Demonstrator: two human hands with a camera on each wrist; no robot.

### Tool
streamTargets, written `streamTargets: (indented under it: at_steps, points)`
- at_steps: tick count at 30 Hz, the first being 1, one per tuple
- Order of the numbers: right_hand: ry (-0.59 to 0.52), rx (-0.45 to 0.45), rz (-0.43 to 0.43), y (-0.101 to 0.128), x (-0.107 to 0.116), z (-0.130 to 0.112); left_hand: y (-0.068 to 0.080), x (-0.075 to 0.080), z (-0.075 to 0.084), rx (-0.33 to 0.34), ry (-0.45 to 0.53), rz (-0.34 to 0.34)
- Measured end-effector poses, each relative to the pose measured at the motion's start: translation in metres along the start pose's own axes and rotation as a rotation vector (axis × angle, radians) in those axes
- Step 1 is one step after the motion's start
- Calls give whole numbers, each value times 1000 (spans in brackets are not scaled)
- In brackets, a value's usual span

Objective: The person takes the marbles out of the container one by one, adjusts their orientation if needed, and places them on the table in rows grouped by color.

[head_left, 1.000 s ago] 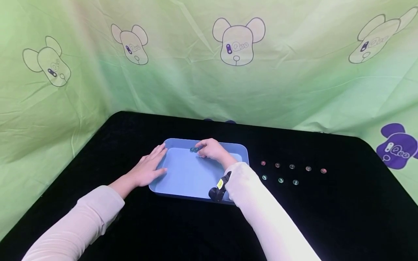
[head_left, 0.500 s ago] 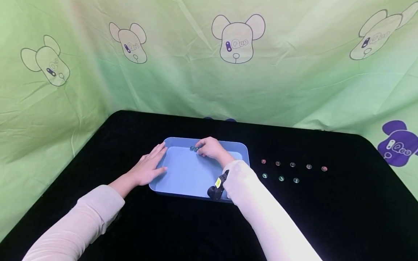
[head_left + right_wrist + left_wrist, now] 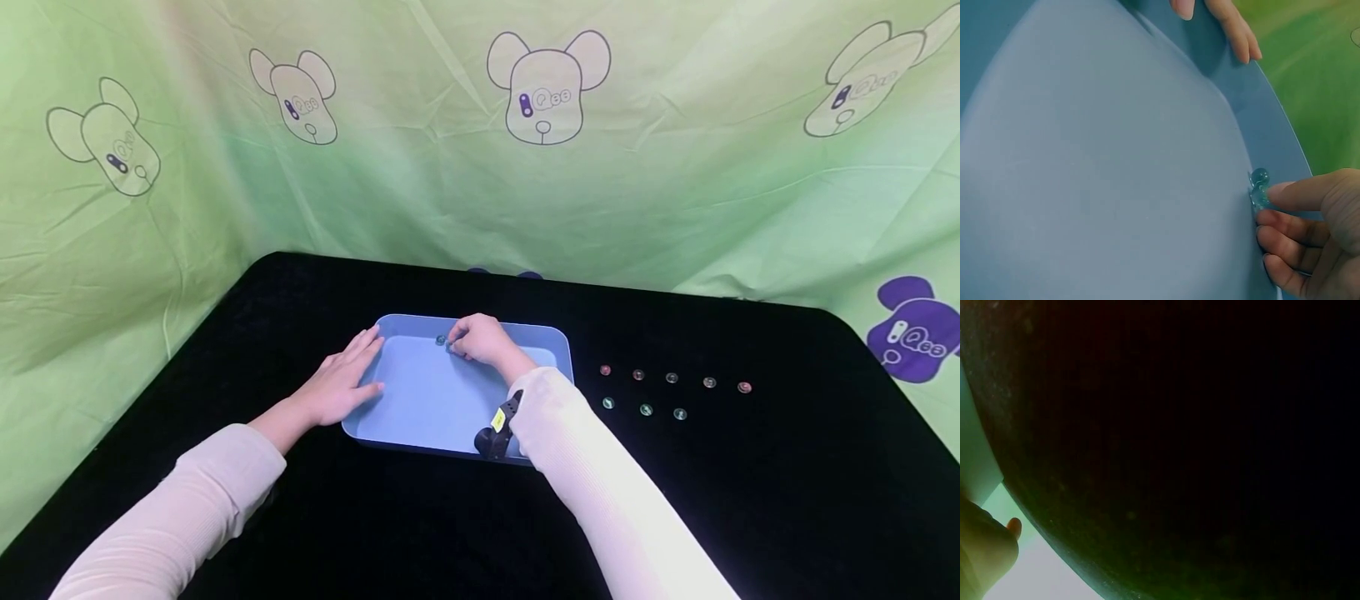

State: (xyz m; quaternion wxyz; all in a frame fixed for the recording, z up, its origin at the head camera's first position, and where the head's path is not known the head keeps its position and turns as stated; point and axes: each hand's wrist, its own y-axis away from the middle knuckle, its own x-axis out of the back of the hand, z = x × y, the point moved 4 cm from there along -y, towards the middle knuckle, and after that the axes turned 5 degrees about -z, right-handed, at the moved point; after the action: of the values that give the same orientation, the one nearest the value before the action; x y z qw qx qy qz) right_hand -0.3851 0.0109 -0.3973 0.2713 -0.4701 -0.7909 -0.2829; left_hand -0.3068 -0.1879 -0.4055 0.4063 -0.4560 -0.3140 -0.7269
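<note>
A shallow blue tray (image 3: 420, 400) lies on the black tabletop. Inside it, against the far wall, sit two teal glass marbles, side by side. My right hand (image 3: 483, 342) reaches over the tray and pinches the nearer marble (image 3: 1258, 195) between thumb and index finger, the other fingers curled below. The second marble (image 3: 1260, 175) lies right beside that one, by the wall. My left hand (image 3: 341, 387) rests on the tray's left rim, fingers straight and thumb spread inward. Its fingertips (image 3: 1235, 31) show at the top of the right wrist view.
To the right of the tray, small glass marbles stand in two rows: several reddish and clear ones (image 3: 672, 378) behind, three greenish ones (image 3: 646, 410) in front. A green printed curtain (image 3: 420, 192) surrounds the table's back and sides. The left wrist view is mostly dark.
My right fingers have closed in on the right-hand marble and drawn it slightly toward me, apart from the other in the head view. My left hand stays put.
</note>
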Motion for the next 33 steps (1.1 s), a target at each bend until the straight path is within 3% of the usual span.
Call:
streamTargets:
  at_steps: [17,24,33]
  points:
    - [31,19,-4,0,-2,1,0,0,-1,1,-3,1]
    - [125,46,-16,0,-2,1,0,0,0,-8,-6,10]
    - [149,62,-41,3,2,-1,-2,0,0,5,-15,-6]
